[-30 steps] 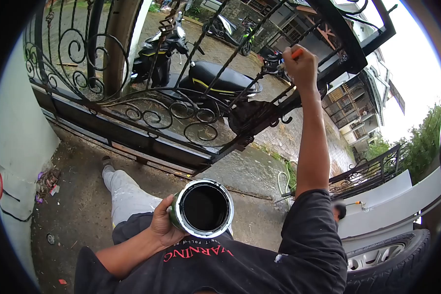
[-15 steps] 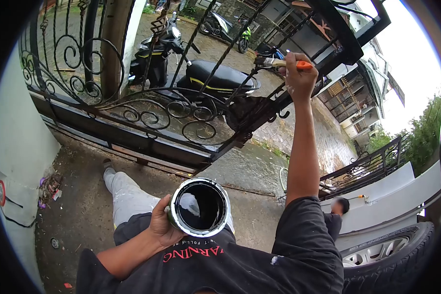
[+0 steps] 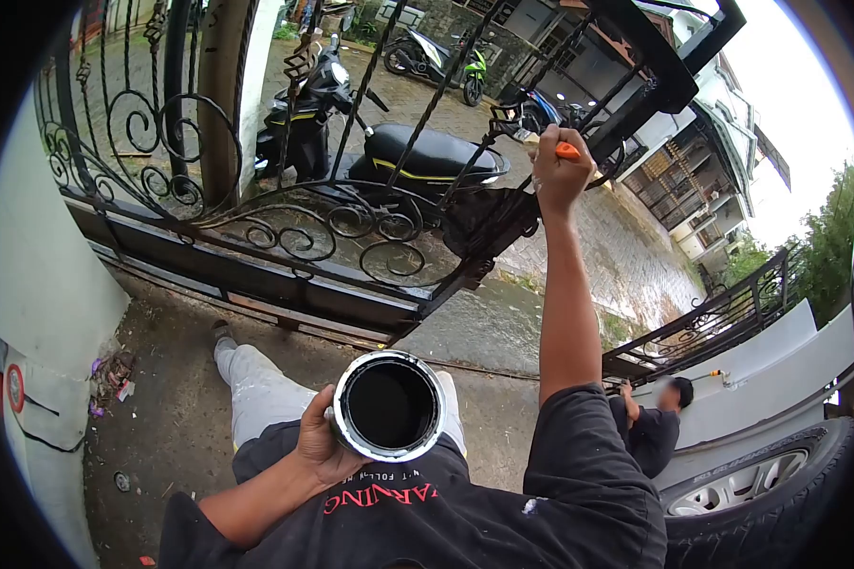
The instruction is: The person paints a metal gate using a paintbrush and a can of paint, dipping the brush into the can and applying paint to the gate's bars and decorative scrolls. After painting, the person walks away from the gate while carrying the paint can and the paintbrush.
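Observation:
My left hand [image 3: 324, 438] is wrapped round the side of an open paint can [image 3: 337, 417] of black paint [image 3: 389, 406], held in front of my shirt. Up at the gate, my right hand [image 3: 562, 175] is closed on a paintbrush with an orange handle end [image 3: 567, 151]. The brush's bristles are hidden behind my fist and the bars. Just beside that hand runs the thick black end post of the wrought-iron gate [image 3: 626, 119], with twisted bars and scrolls.
A black motor scooter [image 3: 417, 156] stands behind the gate, with a green motorbike [image 3: 474, 78] farther back. To the right, another person [image 3: 657, 436] crouches by a white wall, near a large car tyre [image 3: 759, 488]. Litter [image 3: 114, 379] lies by the left wall.
My right hand has moved slightly down and left with the paintbrush, its bristles now out of sight. The person at right shows more fully. The paint can stays in my left hand.

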`<state>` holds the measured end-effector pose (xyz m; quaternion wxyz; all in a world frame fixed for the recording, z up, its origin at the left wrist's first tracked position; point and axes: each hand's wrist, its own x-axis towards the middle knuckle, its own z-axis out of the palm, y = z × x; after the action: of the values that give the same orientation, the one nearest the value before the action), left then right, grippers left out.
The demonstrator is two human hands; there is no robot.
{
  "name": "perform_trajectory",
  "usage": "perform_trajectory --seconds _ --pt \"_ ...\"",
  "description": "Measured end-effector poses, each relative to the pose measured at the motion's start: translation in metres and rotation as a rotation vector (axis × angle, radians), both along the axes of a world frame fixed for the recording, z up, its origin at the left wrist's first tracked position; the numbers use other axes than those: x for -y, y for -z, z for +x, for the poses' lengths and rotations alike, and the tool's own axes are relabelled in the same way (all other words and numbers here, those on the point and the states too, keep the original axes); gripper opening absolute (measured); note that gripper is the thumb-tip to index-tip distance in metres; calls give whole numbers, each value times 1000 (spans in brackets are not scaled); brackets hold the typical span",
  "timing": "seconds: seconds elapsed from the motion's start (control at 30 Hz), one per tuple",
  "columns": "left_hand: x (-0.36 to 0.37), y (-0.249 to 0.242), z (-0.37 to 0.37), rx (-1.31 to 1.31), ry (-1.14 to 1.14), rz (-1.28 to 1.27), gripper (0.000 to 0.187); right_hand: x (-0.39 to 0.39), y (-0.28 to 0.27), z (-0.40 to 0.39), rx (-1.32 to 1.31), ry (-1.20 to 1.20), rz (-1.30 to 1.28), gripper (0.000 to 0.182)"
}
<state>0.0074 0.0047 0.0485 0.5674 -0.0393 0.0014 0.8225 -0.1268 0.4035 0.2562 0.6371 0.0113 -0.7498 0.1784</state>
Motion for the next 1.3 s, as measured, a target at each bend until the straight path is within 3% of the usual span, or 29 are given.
perform_trajectory --seconds 0.17,0.2,0.3,0.4,0.5,0.63,0.67,0.77,0.93,1.07,1.23,1.3 --pt "-3 5 1 21 1 65 75 8 -29 -1 -71 -163 -198 27" --pt "-4 3 1 36 -4 39 74 0 -28 -5 18 -200 -223 28" --pt "-3 0 0 -23 -22 -14 73 -29 -36 -9 56 30 107 32" --pt "-4 3 -1 14 -33 -8 73 -35 -47 -4 20 13 -6 31" --pt "-6 2 -3 13 -19 18 74 3 -47 0 42 -178 -240 30" --pt "-9 -11 -2 -58 -32 -78 78 -5 -41 -14 145 -59 28 26" --pt "-9 -10 -2 -62 -26 -76 79 -2 -46 -8 127 11 196 24" --pt "-10 6 -2 -29 -44 -90 84 8 -57 -9 -37 -11 303 25" --pt "-7 18 -6 -22 19 14 88 -6 -52 -7 119 23 269 26" --pt "-5 25 -6 64 29 30 85 -37 -32 1 -71 -78 -167 28" --pt "-1 20 -7 4 95 70 92 -28 27 5 -255 -479 -736 22" --pt "-2 14 -7 4 129 129 94 -25 44 0 -330 -527 -953 20"
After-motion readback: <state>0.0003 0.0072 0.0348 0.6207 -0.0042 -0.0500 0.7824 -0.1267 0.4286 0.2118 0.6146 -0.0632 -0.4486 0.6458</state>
